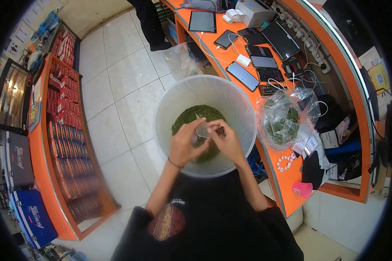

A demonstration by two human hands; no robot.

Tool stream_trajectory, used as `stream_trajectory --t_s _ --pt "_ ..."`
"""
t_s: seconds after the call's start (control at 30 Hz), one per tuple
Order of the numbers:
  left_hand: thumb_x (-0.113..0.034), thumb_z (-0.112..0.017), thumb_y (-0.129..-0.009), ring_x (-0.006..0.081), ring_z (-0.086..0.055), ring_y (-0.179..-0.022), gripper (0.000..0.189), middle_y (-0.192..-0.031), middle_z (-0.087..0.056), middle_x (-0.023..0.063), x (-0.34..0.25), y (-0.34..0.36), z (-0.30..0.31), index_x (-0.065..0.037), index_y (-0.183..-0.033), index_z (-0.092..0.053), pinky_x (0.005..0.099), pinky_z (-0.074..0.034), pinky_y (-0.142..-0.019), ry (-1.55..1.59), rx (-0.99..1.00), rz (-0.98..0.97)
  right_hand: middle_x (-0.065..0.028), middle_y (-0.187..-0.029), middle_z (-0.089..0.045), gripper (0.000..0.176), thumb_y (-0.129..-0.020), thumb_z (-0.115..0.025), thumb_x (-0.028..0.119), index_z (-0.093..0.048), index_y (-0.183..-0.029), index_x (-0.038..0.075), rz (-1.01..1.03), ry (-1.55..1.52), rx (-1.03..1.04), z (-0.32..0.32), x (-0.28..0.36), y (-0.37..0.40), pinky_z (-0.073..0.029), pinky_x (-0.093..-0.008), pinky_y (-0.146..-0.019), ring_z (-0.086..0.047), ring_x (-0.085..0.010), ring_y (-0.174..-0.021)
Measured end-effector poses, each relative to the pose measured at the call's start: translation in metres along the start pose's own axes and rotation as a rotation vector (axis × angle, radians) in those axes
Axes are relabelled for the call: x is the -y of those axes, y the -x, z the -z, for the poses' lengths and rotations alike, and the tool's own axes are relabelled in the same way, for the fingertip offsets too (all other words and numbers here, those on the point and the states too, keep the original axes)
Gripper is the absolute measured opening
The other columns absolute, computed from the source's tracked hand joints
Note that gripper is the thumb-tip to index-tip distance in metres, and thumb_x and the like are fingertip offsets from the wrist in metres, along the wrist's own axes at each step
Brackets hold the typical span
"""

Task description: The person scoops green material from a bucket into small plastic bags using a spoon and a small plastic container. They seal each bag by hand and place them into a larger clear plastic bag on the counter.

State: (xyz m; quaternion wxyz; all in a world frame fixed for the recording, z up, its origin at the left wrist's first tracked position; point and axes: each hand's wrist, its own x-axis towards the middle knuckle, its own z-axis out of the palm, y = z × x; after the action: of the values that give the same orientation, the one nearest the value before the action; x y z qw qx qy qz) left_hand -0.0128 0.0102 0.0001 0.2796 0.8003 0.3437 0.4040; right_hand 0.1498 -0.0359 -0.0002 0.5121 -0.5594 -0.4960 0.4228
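A large translucent plastic bucket [162, 126] stands in front of my body, with finely chopped green leaves [191, 114] in its bottom. Over its middle, my left hand [183, 142] grips a small clear plastic bag [202, 130] between thumb and fingers. My right hand [229, 142] pinches the same bag from the other side, fingertips at its edge. Some dark brown bits [221, 130] show at my right fingers; what they are I cannot tell. Both wrists come in over the near rim.
Phones [243, 76], a tablet [202, 21], cables and a bag of green leaves [283, 124] lie on the orange counter [287, 182] at right, with a pink cup [302, 189] near its end. Left stands an orange display case [41, 156]. Another person's leg [150, 24] is at the back.
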Motion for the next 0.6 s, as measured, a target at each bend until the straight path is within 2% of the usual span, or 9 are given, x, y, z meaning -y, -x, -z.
stream_trajectory --t_s 0.1,0.2,0.27,0.3,0.37,0.43,0.5,0.53,0.6 --pt "-0.013 -0.08 -0.068 0.0227 -0.063 -0.083 0.059 -0.115 -0.066 0.0101 -0.002 0.001 0.001 -0.007 -0.123 -0.06 0.0331 -0.053 -0.076 -0.01 0.015 0.063 0.0011 -0.072 -0.058 0.017 -0.091 -0.062 0.007 -0.06 -0.107 0.002 0.003 0.077 -0.002 -0.002 0.008 -0.002 -0.038 -0.0217 -0.052 -0.051 -0.0027 -0.061" --pt "-0.014 -0.08 -0.069 0.0222 -0.063 -0.082 0.056 -0.112 -0.066 0.0105 0.001 0.0 0.0 -0.007 -0.122 -0.06 0.0331 -0.053 -0.072 -0.046 0.038 0.065 0.0019 -0.081 -0.06 0.017 -0.093 -0.061 0.008 -0.061 -0.108 0.001 -0.059 0.155 0.026 0.002 0.02 -0.005 -0.039 -0.0198 -0.056 -0.05 -0.0029 -0.065" --pt "-0.014 -0.079 -0.073 0.0193 -0.063 -0.081 0.052 -0.11 -0.066 0.0103 0.009 -0.002 0.0 -0.006 -0.121 -0.061 0.0305 -0.052 -0.065 0.01 -0.157 -0.047 -0.0018 -0.08 -0.061 0.021 -0.094 -0.058 0.006 -0.059 -0.115 0.002 -0.055 -0.159 0.004 0.012 0.022 -0.01 -0.041 -0.0204 -0.056 -0.054 -0.0049 -0.066" --pt "-0.014 -0.079 -0.073 0.0193 -0.063 -0.081 0.052 -0.11 -0.066 0.0103 0.008 -0.003 0.004 -0.006 -0.121 -0.061 0.0305 -0.052 -0.065 0.015 -0.159 -0.041 -0.0028 -0.082 -0.06 0.021 -0.097 -0.056 0.012 -0.061 -0.113 0.001 -0.033 -0.091 -0.058 0.022 0.014 -0.015 -0.041 -0.0191 -0.058 -0.053 -0.005 -0.067" --pt "-0.012 -0.078 -0.076 0.0151 -0.062 -0.08 0.049 -0.111 -0.066 0.0098 0.005 -0.002 0.013 -0.004 -0.121 -0.06 0.0263 -0.05 -0.062 0.135 -0.22 0.139 -0.0026 -0.081 -0.06 0.02 -0.097 -0.056 0.016 -0.062 -0.109 0.0 -0.064 -0.015 -0.019 0.039 0.005 -0.04 -0.042 -0.0201 -0.058 -0.052 -0.0054 -0.066" --pt "-0.012 -0.078 -0.077 0.0136 -0.062 -0.079 0.05 -0.113 -0.065 0.0099 0.013 0.001 0.014 -0.004 -0.122 -0.06 0.0248 -0.049 -0.061 0.145 -0.212 0.162 -0.0024 -0.079 -0.06 0.022 -0.098 -0.056 0.02 -0.064 -0.105 0.0 -0.081 0.051 0.014 0.045 -0.008 -0.065 -0.042 -0.0211 -0.058 -0.051 -0.0058 -0.064" --pt "-0.011 -0.078 -0.077 0.0122 -0.061 -0.079 0.05 -0.115 -0.064 0.01 0.016 0.001 0.014 -0.004 -0.123 -0.06 0.0234 -0.048 -0.061 0.154 -0.211 0.183 -0.0031 -0.074 -0.059 0.027 -0.097 -0.057 0.025 -0.064 -0.094 0.0 -0.156 0.268 0.258 0.047 -0.034 -0.085 -0.044 -0.0266 -0.059 -0.052 -0.0074 -0.064" --pt "-0.011 -0.078 -0.077 0.0116 -0.06 -0.078 0.05 -0.116 -0.064 0.0101 0.014 0.0 0.015 -0.004 -0.124 -0.059 0.0231 -0.048 -0.061 0.182 -0.209 0.205 -0.0031 -0.074 -0.059 0.027 -0.097 -0.057 0.025 -0.064 -0.094 0.0 -0.159 0.27 0.259 0.045 -0.05 -0.094 -0.044 -0.0266 -0.059 -0.052 -0.0074 -0.064" --pt "-0.01 -0.077 -0.078 0.011 -0.059 -0.077 0.051 -0.116 -0.064 0.0102 0.013 0.0 0.015 -0.004 -0.125 -0.059 0.0228 -0.047 -0.06 0.211 -0.212 0.231 -0.0098 -0.074 -0.061 0.03 -0.098 -0.054 0.025 -0.064 -0.091 -0.002 -0.19 0.438 0.43 0.039 -0.089 -0.108 -0.046 -0.0333 -0.061 -0.056 -0.0167 -0.065"
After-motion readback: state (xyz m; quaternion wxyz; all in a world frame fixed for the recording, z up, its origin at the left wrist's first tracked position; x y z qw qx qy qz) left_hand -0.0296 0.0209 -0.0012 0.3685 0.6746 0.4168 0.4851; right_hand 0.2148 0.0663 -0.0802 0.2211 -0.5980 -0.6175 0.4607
